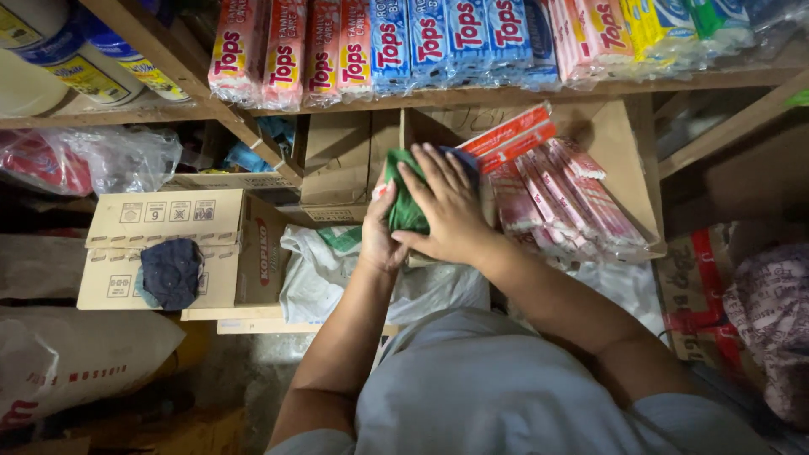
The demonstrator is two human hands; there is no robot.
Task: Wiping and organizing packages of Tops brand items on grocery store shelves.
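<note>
Right now my right hand (447,215) lies flat with fingers spread over a green packet (404,202), while my left hand (379,240) grips it from below, closed around its edge. It sits at the mouth of the open cardboard box (628,152), just beside the red-and-white packs (565,202) standing inside. Those packs lean loosely, so I judge a careless push could topple them out of the box.
</note>
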